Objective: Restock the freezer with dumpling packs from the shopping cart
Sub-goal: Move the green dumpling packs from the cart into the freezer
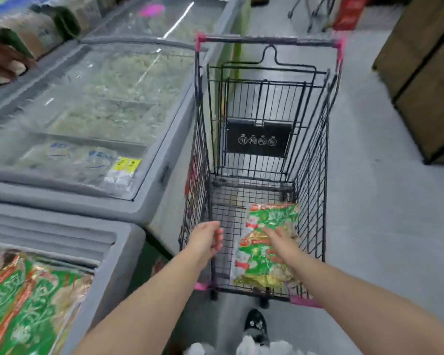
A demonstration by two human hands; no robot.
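Note:
A black wire shopping cart (315, 180) with pink corners stands in front of me. Green dumpling packs (256, 262) lie on its floor, one overlapping another. My right hand (280, 242) reaches into the cart and rests on the nearer pack, fingers extended over it. My left hand (208, 238) hovers inside the cart's left side, fingers loosely curled, holding nothing. At the lower left the open freezer (118, 254) holds more green dumpling packs (23, 303).
A second chest freezer (149, 198) with a shut glass lid stretches along the left, frozen goods visible inside. Brown shelving (420, 80) stands at the right. Grey floor runs between. My shoe (255, 324) is below the cart's near edge.

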